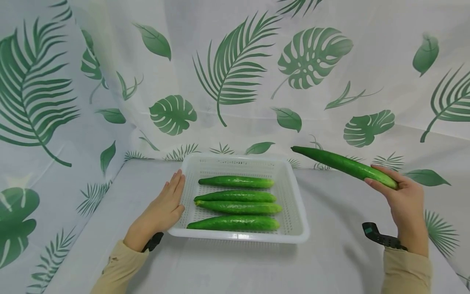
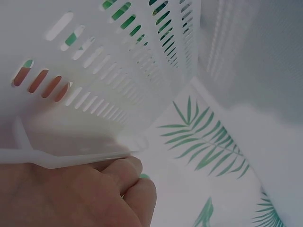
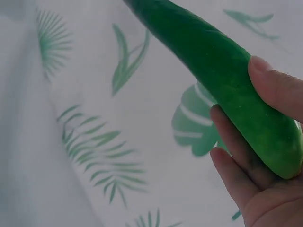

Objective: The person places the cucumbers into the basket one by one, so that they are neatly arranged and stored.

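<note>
My right hand [image 1: 407, 200] holds a long green cucumber [image 1: 345, 165] near its paler end, raised to the right of the basket. The right wrist view shows the thumb on one side of the cucumber [image 3: 218, 71] and the fingers on the other. A white plastic basket [image 1: 299, 204] holds several cucumbers [image 1: 235, 223] lying crosswise. My left hand [image 1: 161, 208] grips its left rim, fingers along the edge. Skin shows through the slots of the basket wall [image 2: 109, 80] in the left wrist view; part of the left hand [image 2: 94, 194] is hidden there.
The basket stands on a pale tabletop [image 1: 235, 269]. Behind it and along the sides hangs white cloth [image 1: 257, 139] printed with green leaves. Black wrist straps [image 1: 385, 239] sit at both sleeves.
</note>
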Tool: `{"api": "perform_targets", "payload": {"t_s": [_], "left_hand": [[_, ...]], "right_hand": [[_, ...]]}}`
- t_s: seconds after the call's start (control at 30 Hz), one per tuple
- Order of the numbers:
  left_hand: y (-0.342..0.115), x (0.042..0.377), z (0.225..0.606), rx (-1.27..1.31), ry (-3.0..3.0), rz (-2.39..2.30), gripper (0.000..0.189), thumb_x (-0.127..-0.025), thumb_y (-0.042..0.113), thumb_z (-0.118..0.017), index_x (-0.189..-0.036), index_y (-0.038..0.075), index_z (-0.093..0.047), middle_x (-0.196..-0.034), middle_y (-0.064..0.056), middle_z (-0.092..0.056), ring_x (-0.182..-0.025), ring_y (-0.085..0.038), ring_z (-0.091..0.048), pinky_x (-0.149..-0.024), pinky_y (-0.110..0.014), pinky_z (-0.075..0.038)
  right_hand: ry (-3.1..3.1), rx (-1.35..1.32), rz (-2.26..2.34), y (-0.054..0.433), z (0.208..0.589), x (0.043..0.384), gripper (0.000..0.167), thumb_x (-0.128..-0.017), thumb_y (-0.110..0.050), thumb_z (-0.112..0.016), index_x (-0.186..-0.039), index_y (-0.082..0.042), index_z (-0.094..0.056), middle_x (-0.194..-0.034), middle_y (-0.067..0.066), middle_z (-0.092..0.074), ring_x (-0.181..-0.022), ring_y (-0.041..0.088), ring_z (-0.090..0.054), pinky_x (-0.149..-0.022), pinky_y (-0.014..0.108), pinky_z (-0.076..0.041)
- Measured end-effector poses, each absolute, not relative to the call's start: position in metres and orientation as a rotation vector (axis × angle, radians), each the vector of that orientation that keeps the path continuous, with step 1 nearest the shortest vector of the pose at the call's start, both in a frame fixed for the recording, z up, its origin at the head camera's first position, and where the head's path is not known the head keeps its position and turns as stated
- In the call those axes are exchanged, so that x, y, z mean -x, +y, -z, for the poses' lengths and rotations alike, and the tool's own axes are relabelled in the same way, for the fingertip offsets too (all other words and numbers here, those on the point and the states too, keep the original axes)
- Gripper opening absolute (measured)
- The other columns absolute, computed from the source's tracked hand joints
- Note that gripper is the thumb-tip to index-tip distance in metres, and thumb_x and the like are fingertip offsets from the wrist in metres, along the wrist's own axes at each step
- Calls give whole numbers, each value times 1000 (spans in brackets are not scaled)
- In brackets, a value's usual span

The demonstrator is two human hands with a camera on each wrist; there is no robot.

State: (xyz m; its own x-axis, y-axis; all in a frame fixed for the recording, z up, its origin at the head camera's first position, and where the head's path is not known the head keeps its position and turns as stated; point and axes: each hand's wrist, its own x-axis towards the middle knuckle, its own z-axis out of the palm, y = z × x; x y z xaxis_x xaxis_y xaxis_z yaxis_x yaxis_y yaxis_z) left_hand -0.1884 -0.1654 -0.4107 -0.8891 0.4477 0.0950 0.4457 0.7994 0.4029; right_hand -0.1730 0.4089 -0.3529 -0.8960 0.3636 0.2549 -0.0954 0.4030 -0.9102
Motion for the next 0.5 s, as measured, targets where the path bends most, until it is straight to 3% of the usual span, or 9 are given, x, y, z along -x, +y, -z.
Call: {"api": "perform_targets", "payload": {"t_s": [0.2, 0.5], "left_hand": [[-165, 188, 410, -731, 2977, -656, 74, -95, 8, -43, -154, -11, -4, -163, -23, 5, -151, -37, 1, -120, -55, -8], [-165, 188, 410, -727, 2975, -661, 74, -94, 7, -43, -154, -11, -3, -163, -23, 5, -151, -37, 1, -120, -56, -8]], "right_hand": [[-2339, 151, -1378, 383, 331, 187, 51, -89, -15, -74, -139, -10, -60, -126, -8, -52, -103, 9, -45, -75, 5, -45], [-2137, -256, -1735, 337, 312, 212, 46, -85, 5, -73, -129, 5, -63, -120, 3, -61, -100, 17, -52, -77, 11, -50]]}}
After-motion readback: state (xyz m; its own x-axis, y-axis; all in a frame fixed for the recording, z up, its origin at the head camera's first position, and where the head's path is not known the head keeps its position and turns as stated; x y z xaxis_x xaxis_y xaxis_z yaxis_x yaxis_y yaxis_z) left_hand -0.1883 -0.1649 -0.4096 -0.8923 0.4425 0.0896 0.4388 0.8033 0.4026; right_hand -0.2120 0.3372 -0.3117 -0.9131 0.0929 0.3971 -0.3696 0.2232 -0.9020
